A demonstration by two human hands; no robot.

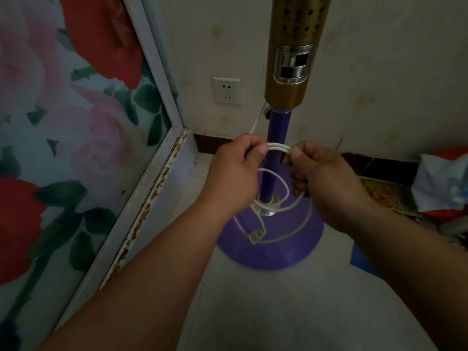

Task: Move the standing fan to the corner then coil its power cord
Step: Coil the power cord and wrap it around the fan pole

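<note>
the standing fan (277, 158) stands in the corner; just in front of its purple pole, the left hand (238, 168) and right hand (321, 176) each pinch the thin white power cord (278, 148), loops hanging; a slackened pinch could spill the springy coils, and the boxy plug (255, 235) over the glossy domed base might snag.
</note>
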